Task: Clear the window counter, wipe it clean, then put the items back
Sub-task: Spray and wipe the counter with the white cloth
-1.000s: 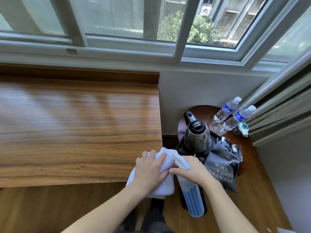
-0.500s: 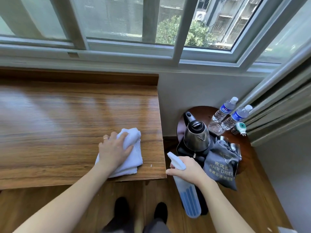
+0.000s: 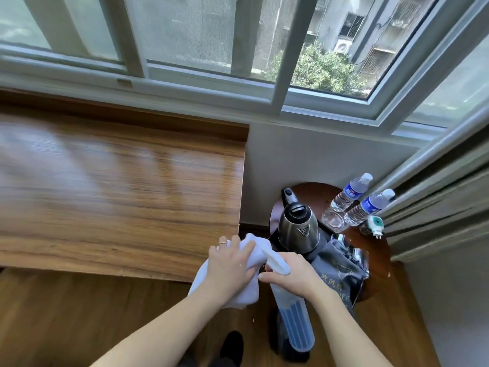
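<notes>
The wooden window counter (image 3: 119, 194) lies bare under the window. My left hand (image 3: 230, 263) grips a white cloth (image 3: 225, 295) just off the counter's right front corner, pressed against the spray nozzle. My right hand (image 3: 293, 274) holds a blue spray bottle (image 3: 296, 324) by its white trigger head, bottle hanging down. On the round side table (image 3: 375, 250) stand a steel kettle (image 3: 297, 229), two water bottles (image 3: 352, 192) (image 3: 370, 207), an upturned glass (image 3: 333, 221), a grey hair-dryer bag (image 3: 338, 274) and a small plug-in device (image 3: 373, 223).
The sliding window frame (image 3: 275, 83) runs along the back. Grey curtains (image 3: 436, 197) hang at the right, close to the side table. The wood floor (image 3: 79, 319) lies below the counter's front edge, with my dark shoes (image 3: 232, 348) on it.
My left hand lifted the cloth off the counter surface and brought it right to the spray nozzle, as it was a second ago. The right hand kept the bottle in place.
</notes>
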The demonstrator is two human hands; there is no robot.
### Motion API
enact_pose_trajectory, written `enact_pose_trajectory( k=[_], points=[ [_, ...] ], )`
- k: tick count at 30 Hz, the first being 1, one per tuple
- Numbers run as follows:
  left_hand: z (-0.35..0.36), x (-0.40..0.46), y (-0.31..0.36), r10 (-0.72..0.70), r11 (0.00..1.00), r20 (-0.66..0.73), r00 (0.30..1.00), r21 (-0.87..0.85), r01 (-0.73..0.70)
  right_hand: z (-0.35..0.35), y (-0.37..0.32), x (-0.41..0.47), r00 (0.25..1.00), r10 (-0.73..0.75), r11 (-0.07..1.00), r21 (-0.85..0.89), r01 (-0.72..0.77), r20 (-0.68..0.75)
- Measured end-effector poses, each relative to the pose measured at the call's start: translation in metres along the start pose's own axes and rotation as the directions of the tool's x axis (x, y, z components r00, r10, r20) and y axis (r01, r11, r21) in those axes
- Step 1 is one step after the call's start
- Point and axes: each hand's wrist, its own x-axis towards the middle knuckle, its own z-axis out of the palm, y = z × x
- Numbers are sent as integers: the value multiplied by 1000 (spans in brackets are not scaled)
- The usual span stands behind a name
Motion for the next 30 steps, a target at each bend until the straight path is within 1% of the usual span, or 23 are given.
enact_pose_trajectory(
  k=[2,5,8,10,14,15,18,21,23,25,27,30],
  points=[
    [-1,2,-5,-30,1000,-31,999,-7,30,-4,6,1,1000,-8,1000,-14,8,7],
    [-3,15,-24,-131,991,-59,990,-17,131,-5,14,2,1000,-20,999,-37,21,21],
    [2,34,-46,-234,972,-26,972,-12,234,-2,19,3,998,-47,999,-24,48,40],
    [3,44,-50,-267,963,9,964,-25,267,1,19,4,998,-55,998,-7,55,40],
    [-1,48,-36,-237,971,-7,972,14,237,5,13,6,997,-73,997,5,73,28],
    [-5,45,-32,-219,975,8,976,30,219,6,11,6,997,-75,997,12,75,23],
    [-11,30,-23,-108,994,110,988,27,106,8,6,11,997,-81,995,65,80,12],
    [-14,2,-18,-12,1000,127,992,-17,15,10,0,15,996,-90,992,83,92,-24],
    [-9,-14,-22,22,999,98,995,-40,-18,13,-3,16,993,-110,991,76,113,-39],
    [-10,-27,-34,17,998,57,998,-54,-14,18,-8,15,993,-114,991,63,116,-36],
    [-13,-37,-57,-24,998,17,1000,-54,25,27,-15,12,995,-94,994,50,95,-37],
    [-20,-43,-110,-170,984,-31,985,-66,167,42,-26,6,998,-53,997,49,54,-20]
  ],
)
